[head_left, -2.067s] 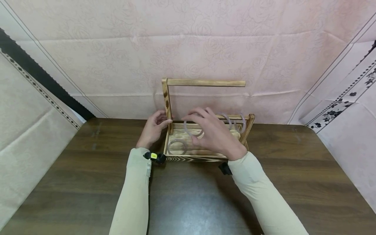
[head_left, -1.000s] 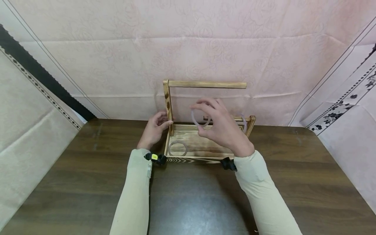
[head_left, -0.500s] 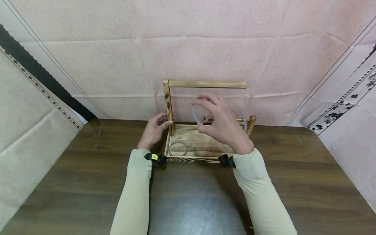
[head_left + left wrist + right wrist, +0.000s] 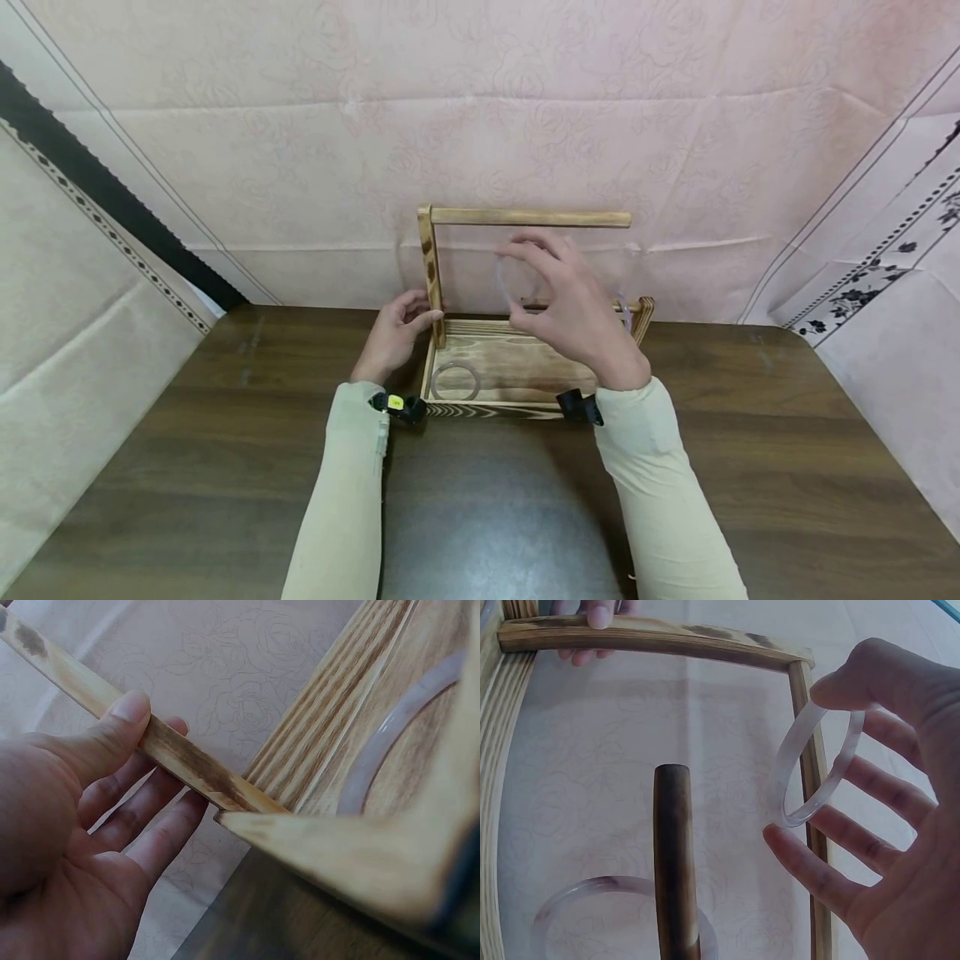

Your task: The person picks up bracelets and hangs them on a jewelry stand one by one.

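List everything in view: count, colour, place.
Held bangle: 1, translucent whitish, in right hand
Tray bangle: 1, whitish, flat in tray
Rod bangle: 1, whitish, on lower rod
Wooden stand: 1, brown, on tabletop
Tabletop: 1, dark brown, beneath stand
Backdrop cloth: 1, pale pink, behind stand
Side cloths: 2, whitish, left and right
Dark strip: 1, black, left of backdrop
Wrist cameras: 2, black, one per wrist
Sleeves: 2, pale green, forearms
Left hand: 1, bare, gripping left post
Right hand: 1, bare, pinching bangle
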### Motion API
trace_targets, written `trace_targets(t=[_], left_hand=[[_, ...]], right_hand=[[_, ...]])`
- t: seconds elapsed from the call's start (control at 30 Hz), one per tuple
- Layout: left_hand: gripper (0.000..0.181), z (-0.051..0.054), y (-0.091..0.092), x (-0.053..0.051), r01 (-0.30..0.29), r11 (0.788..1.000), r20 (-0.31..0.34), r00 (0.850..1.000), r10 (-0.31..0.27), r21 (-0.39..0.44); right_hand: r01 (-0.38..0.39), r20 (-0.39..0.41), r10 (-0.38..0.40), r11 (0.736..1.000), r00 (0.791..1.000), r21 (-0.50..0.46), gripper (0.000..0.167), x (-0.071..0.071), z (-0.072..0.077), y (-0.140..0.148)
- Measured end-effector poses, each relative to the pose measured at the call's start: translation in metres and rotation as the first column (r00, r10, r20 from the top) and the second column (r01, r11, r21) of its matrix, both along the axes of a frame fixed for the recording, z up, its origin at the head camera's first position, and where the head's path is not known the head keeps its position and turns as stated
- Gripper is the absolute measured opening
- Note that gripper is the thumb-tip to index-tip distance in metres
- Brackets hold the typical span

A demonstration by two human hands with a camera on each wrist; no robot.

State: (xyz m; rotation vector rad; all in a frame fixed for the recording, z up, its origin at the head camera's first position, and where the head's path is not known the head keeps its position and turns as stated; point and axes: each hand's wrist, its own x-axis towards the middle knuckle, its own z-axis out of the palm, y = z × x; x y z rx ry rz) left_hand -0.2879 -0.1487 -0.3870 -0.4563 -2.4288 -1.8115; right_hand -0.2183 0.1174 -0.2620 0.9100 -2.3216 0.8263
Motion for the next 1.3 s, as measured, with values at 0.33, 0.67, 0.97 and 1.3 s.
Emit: trace_targets(t=[0.33,0.67,0.97,1.3], left_hand=[[0.034,-0.002,0.002,-0.001,-0.005,1.0,0.006,1.0,0.005,0.004],[0.035,-0.001,0.002,0.001,-0.004,1.0,0.018,1.0,0.004,-0.001],[0.033,0.0,0.005,0.0,0.007,1.0,-0.001,1.0,-0.007,0.011],[0.034,0.0,0.002,-0.001,-0.01,1.0,0.0,1.0,0.01,-0.01]], right_hand=[[0.022,-0.011,-0.022,1.0,1.0,-0.015,0.058,-0.001,0.001,0.002],[0.069,-0.007,-0.069,0.996,0.998,-0.053,0.06,-0.002,0.004,0.005],[0.058,-0.018,-0.059,0.994,0.998,-0.09,0.06,-0.002,0.007,0.01],[0.082,-0.033,-0.085,0.992,0.996,-0.094,0.061,-0.005,0.006,0.017]])
